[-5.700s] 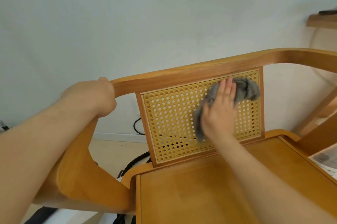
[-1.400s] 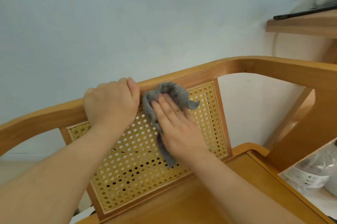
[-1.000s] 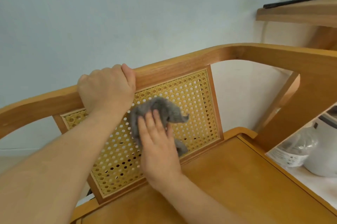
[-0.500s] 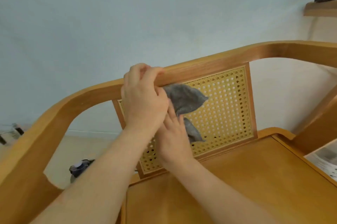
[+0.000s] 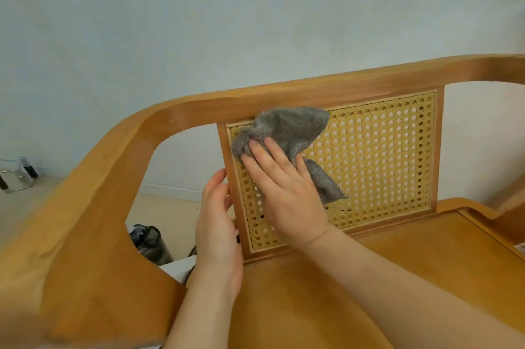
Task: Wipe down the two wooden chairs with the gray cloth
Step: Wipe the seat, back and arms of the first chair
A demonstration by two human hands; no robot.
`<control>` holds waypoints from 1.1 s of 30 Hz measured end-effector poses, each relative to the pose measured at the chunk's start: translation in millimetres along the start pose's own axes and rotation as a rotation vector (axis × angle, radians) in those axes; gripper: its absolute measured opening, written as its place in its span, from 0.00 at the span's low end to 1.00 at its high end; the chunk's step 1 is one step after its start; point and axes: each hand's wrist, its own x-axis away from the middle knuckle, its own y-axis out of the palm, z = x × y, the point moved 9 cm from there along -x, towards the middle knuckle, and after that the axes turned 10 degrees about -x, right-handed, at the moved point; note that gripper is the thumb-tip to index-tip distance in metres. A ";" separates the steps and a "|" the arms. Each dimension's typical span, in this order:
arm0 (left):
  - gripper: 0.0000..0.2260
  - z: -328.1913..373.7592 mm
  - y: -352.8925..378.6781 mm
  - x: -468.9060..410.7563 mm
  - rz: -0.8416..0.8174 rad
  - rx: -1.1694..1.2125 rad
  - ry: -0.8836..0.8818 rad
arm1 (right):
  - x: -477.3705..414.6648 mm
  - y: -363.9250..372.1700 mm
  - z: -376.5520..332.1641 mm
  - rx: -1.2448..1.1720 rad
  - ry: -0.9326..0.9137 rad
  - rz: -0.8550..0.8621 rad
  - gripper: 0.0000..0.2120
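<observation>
Seat (image 5: 369,277): nearest; flat board of the wooden chair (image 5: 93,206), which faces the viewer.
Left hand (image 5: 217,232): fingers straight, laid edge-on against the outer side of the back panel's left upright. It grips nothing and seems to steady the back.
Right hand (image 5: 287,195): flat with fingers extended, pressing the gray cloth (image 5: 289,127) onto the cane panel (image 5: 383,155); the fingers are not curled round it.
Gray cloth, place: upper left corner of the cane panel, its top edge touching the underside of the top rail (image 5: 312,95).
Gray cloth, lie: bunched under the fingertips. The long axis runs diagonally from upper left to lower right, and a loose corner points down and right past the palm.
Gray cloth, handling: judged soft, light, limp and fluffy. It is likely to crease and creep under a flat palm. Best held at the bunched middle, with the loose corner gathered in.
Cane panel: upright, woven and pierced with holes. Judged springier and more delicate than the frame, so it suits light pressure.
Top rail: long axis runs left to right and curves forward into the arm at the left.
Floor: a dark bottle (image 5: 150,240) shows through the gap under the arm.
Wall (image 5: 199,21): pale, farthest.
Second chair: cannot be identified.
</observation>
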 end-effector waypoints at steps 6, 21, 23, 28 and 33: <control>0.13 4.2 3.1 -3.5 0.010 -0.042 0.055 | 87.1 29.7 -16.1 0.106 -0.390 -0.351 0.18; 0.15 -20.4 -4.1 -14.4 0.100 -0.243 0.193 | 85.1 20.9 -12.6 -0.039 -0.367 -0.276 0.13; 0.12 -43.0 -1.1 -6.0 0.116 -0.358 0.205 | 62.6 -1.3 -21.1 -0.010 -0.426 -0.129 0.11; 0.12 -62.6 1.9 2.6 0.166 -0.566 0.246 | 18.9 -27.0 -13.2 0.023 -0.337 0.097 0.08; 0.10 -58.6 1.1 5.1 0.134 -0.570 0.252 | 30.3 -61.6 89.5 0.241 -0.019 0.125 0.15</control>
